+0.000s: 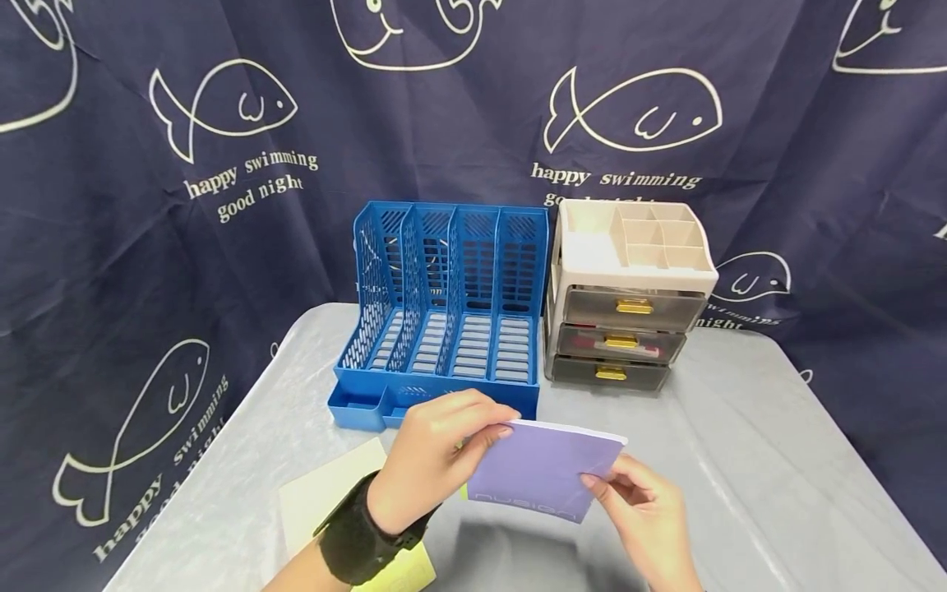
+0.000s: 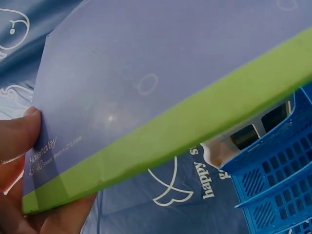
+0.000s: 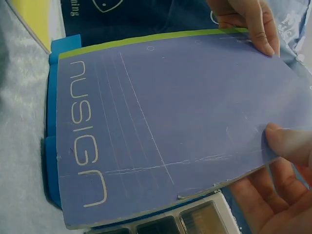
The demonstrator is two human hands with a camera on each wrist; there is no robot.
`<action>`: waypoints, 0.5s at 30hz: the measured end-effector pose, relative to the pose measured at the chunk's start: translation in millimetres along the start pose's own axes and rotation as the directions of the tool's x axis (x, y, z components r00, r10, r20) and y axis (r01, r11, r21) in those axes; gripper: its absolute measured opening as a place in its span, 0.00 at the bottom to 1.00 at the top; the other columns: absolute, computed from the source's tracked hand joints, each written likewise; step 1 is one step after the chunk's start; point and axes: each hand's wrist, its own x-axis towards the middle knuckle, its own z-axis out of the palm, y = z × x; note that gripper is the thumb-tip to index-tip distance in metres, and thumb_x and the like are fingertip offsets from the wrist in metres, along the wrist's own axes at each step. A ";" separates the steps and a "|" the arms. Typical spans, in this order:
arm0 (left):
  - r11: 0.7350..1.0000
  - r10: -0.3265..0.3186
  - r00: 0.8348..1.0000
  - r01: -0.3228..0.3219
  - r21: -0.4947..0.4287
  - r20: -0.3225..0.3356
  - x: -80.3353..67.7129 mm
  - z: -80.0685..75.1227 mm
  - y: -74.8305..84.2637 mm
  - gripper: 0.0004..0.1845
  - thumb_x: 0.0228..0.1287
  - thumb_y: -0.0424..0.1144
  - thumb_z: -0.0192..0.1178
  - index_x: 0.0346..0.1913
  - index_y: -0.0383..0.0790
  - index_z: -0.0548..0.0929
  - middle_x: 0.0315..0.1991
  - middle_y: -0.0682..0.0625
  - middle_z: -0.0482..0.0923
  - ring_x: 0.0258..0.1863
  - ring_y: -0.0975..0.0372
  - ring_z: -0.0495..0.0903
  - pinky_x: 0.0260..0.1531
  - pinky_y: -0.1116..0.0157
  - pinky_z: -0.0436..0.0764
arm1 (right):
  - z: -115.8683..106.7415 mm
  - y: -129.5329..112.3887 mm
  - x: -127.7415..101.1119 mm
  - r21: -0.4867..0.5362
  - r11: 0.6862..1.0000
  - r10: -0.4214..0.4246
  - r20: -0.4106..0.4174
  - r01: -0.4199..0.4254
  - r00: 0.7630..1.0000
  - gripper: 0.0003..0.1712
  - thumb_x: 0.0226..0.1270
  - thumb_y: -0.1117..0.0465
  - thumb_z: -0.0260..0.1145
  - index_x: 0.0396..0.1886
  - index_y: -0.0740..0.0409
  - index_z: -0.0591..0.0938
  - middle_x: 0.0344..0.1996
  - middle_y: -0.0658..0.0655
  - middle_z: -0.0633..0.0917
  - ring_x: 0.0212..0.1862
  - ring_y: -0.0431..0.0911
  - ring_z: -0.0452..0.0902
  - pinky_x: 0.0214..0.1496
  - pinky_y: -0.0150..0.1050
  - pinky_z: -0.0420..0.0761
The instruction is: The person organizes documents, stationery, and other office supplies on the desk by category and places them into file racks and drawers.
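A purple notebook (image 1: 543,470) with a green spine strip and "nusign" lettering is held above the table, tilted toward me. My left hand (image 1: 442,448) pinches its upper left corner, thumb on the cover and fingers behind. On the opposite side my right hand (image 1: 642,510) grips the right edge between thumb and fingers. In the right wrist view the whole cover (image 3: 161,122) shows, scuffed with crease lines. The left wrist view shows small print beside the green spine (image 2: 146,156), close to the left thumb.
Behind the notebook stands a blue file rack (image 1: 444,362) with upright dividers and a front tray. Right of it is a white drawer organizer (image 1: 629,288) with grey drawers. A pale notebook (image 1: 325,485) and a yellow one (image 1: 403,571) lie under the left forearm. A fish-print curtain (image 1: 444,123) hangs behind.
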 end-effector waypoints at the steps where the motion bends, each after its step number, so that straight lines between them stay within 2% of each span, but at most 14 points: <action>1: 1.000 -0.003 1.000 0.003 -0.004 0.004 0.9 1.6 0.5 0.07 0.57 0.32 0.65 0.39 0.41 0.85 0.32 0.53 0.83 0.31 0.67 0.79 0.33 0.76 0.77 | -1.7 -0.4 -0.4 -0.003 1.000 0.011 -0.007 -0.011 1.000 0.13 0.49 0.81 0.67 0.32 0.63 0.85 0.29 0.48 0.86 0.31 0.39 0.82 0.34 0.28 0.80; 5: 0.997 -0.076 0.996 0.076 -0.009 0.040 1.2 5.6 2.1 0.08 0.56 0.33 0.66 0.40 0.42 0.85 0.34 0.54 0.84 0.34 0.67 0.80 0.36 0.75 0.78 | -7.5 -1.7 -2.7 -0.046 0.999 0.011 -0.032 -0.013 0.999 0.12 0.47 0.82 0.67 0.31 0.65 0.85 0.29 0.48 0.86 0.32 0.38 0.82 0.34 0.28 0.80; 10: 0.983 -0.185 0.979 0.185 0.014 0.089 -2.2 5.9 0.7 0.23 0.54 0.39 0.69 0.55 0.41 0.79 0.42 0.52 0.83 0.44 0.64 0.80 0.46 0.68 0.79 | -11.8 -2.7 -4.7 -0.104 0.995 -0.017 -0.078 0.009 0.997 0.14 0.44 0.85 0.66 0.29 0.66 0.85 0.30 0.49 0.86 0.33 0.37 0.83 0.33 0.26 0.80; 12: 0.972 -0.233 0.967 0.236 -0.010 0.103 -4.4 5.6 -1.7 0.30 0.53 0.40 0.70 0.60 0.41 0.75 0.45 0.51 0.82 0.47 0.63 0.80 0.47 0.65 0.79 | -13.9 -2.9 -4.4 -0.109 0.994 -0.016 -0.097 0.005 0.995 0.15 0.44 0.85 0.66 0.29 0.66 0.86 0.30 0.49 0.86 0.34 0.36 0.83 0.33 0.26 0.80; 15: 0.934 -0.318 0.939 0.334 -0.125 0.133 -8.5 6.5 -7.9 0.33 0.51 0.38 0.71 0.62 0.41 0.73 0.49 0.50 0.81 0.49 0.62 0.80 0.48 0.64 0.79 | -17.8 -3.0 -2.8 -0.063 0.998 -0.023 -0.116 0.016 0.993 0.16 0.44 0.86 0.65 0.30 0.68 0.85 0.30 0.49 0.86 0.35 0.36 0.83 0.34 0.25 0.80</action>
